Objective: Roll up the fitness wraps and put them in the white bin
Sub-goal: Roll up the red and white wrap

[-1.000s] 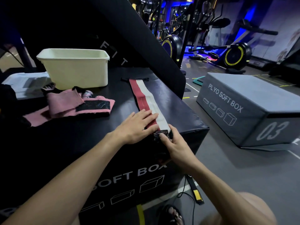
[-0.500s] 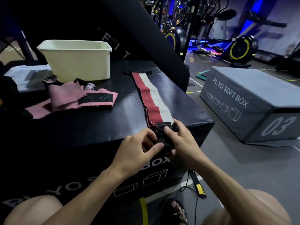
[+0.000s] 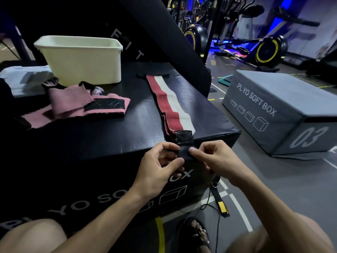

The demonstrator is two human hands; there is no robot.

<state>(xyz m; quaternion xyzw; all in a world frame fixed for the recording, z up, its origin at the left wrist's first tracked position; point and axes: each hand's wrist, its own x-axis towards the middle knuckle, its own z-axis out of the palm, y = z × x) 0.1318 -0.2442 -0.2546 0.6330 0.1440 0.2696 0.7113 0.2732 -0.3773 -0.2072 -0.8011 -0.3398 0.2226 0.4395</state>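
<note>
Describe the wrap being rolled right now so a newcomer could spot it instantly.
Find the black plyo box carrying the white bin. A long wrap runs lengthwise down its right side, its black end pinched by both hands at the near edge. Unlike the crumpled pink wrap nearby, it lies flat, striped red and white.

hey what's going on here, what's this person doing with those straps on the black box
A person sits at a black plyo box in a gym, starting on a red and white fitness wrap that lies stretched out flat along the box top. The left hand and right hand both pinch its black end tab at the near edge. Nothing is rolled yet. A pink wrap lies loosely folded to the left, and the white bin stands behind it.
</note>
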